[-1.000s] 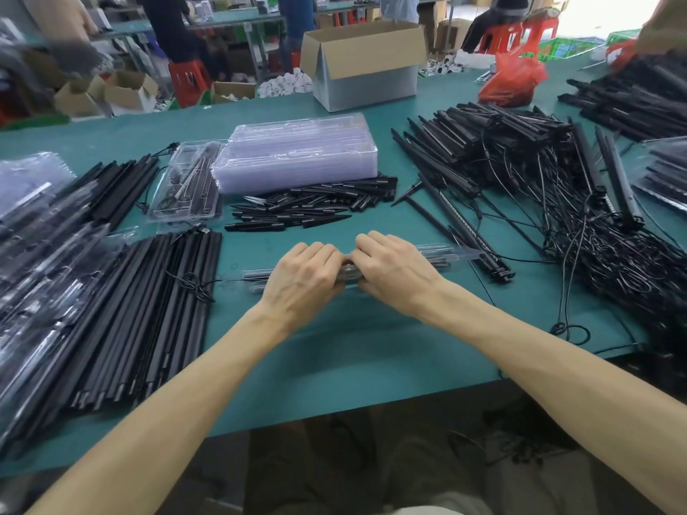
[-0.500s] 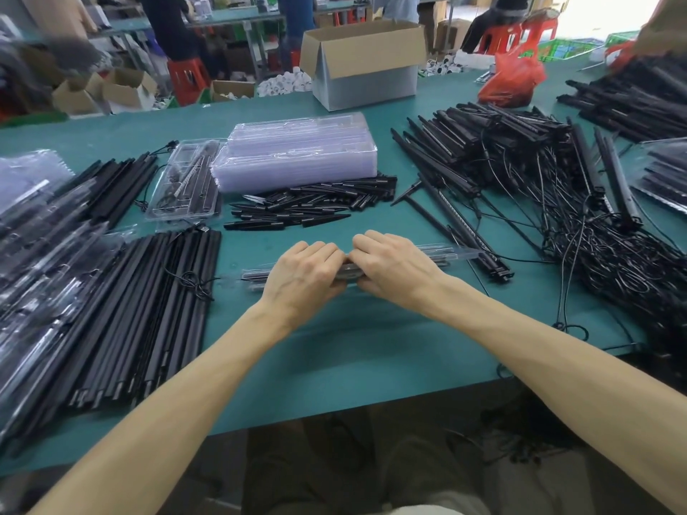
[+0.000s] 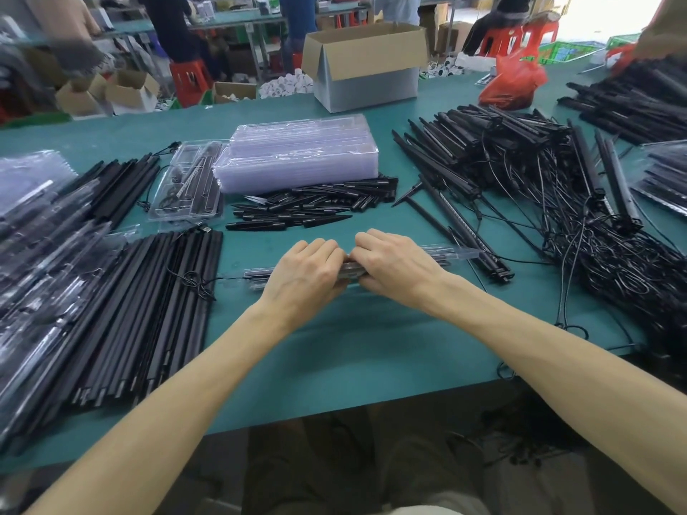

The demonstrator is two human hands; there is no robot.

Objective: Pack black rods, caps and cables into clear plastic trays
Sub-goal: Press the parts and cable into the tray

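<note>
The green table (image 3: 334,351) is full of parts. On the right is a big heap of black rods (image 3: 483,150) with thin cables (image 3: 594,262) tangled all through it. On the left, more rods lie side by side in a neat row (image 3: 156,314). Behind the hands sits a stack of clear trays (image 3: 297,158). Just in front of that stack is a little pile of pointy black caps (image 3: 316,206).

The tray (image 3: 457,252) in hand is long, thin and clear. It lies flat on the table, near the front edge, with dark parts inside it. The left hand (image 3: 305,273) and the right hand (image 3: 394,265) sit side by side on its middle, almost touching. The fingers of both hands are bent down over the tray and hold it. The fingertips are hidden, so I cannot tell just where they press.

It looks like the tray is being pressed shut. To do that well, keep it flat on the table so nothing slides out. Press in the middle first, then move the hands out to both ends, so every bit clicks. A looped cable (image 3: 195,286) lies just beside the left end, so check that no wire gets pinched in the edge. Press softly, as thin plastic can bend or crack.
</note>
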